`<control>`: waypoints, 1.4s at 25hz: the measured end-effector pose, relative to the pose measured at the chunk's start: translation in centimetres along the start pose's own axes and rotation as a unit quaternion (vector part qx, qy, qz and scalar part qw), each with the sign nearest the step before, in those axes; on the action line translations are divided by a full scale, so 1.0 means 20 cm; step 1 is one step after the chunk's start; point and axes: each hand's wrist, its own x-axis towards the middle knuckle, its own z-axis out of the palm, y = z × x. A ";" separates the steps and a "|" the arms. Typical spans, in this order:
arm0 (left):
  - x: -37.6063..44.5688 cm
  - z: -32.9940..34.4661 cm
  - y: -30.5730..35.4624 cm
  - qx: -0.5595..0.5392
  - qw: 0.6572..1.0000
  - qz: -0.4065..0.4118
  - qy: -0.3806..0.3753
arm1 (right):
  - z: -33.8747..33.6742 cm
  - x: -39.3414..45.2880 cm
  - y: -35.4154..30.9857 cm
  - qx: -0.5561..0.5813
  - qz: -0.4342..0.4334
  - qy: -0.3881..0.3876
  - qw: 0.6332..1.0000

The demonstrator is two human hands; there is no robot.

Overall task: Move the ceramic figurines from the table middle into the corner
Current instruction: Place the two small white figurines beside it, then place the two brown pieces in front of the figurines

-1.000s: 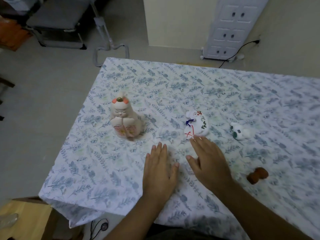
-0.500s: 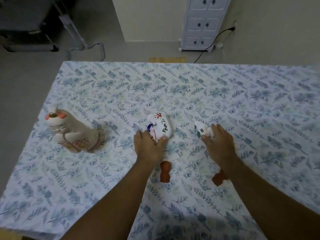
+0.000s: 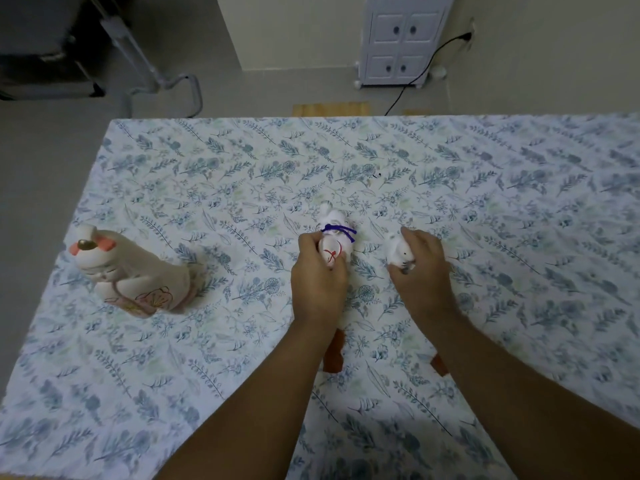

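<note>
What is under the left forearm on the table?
A small brown object shows partly below the left wrist on the tablecloth; the forearm covers its upper part, so its shape is unclear. A second brown piece peeks from under the right forearm.

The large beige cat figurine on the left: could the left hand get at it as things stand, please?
Probably not yet: the left hand is closed around the white figurine with the purple cord. Otherwise, only bare tablecloth lies before the beige cat figurine.
</note>
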 end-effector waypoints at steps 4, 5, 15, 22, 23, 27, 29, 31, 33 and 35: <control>-0.03 0.04 -0.01 0.008 0.999 0.040 -0.022 | 0.04 0.00 0.00 -0.012 -0.010 -0.017 1.000; -0.03 0.06 -0.02 0.016 0.998 0.063 -0.023 | 0.03 0.00 0.01 0.000 -0.008 -0.017 1.000; -0.17 -0.09 -0.11 0.076 0.994 0.008 -0.084 | -0.18 -0.17 0.04 0.070 0.033 -0.094 0.993; -0.43 -0.11 -0.35 0.116 0.977 -0.069 -0.164 | -0.30 -0.58 0.25 -0.069 0.184 0.008 0.980; -0.45 -0.11 -0.36 0.107 0.979 -0.068 -0.160 | -0.28 -0.62 0.28 -0.041 0.221 -0.003 0.974; -0.47 -0.12 -0.31 0.060 0.986 -0.057 -0.146 | -0.24 -0.63 0.28 0.067 0.219 -0.008 0.973; -0.48 -0.12 -0.30 0.041 0.987 -0.039 -0.148 | -0.25 -0.62 0.23 0.091 0.207 -0.038 0.973; -0.50 -0.11 -0.28 0.018 0.988 -0.023 -0.151 | -0.24 -0.61 0.19 0.119 0.188 -0.059 0.973; -0.51 -0.09 -0.27 0.004 0.988 0.005 -0.153 | -0.22 -0.60 0.14 0.133 0.166 -0.059 0.975; -0.51 -0.07 -0.26 -0.012 0.986 0.035 -0.164 | -0.20 -0.58 0.11 0.150 0.142 -0.046 0.977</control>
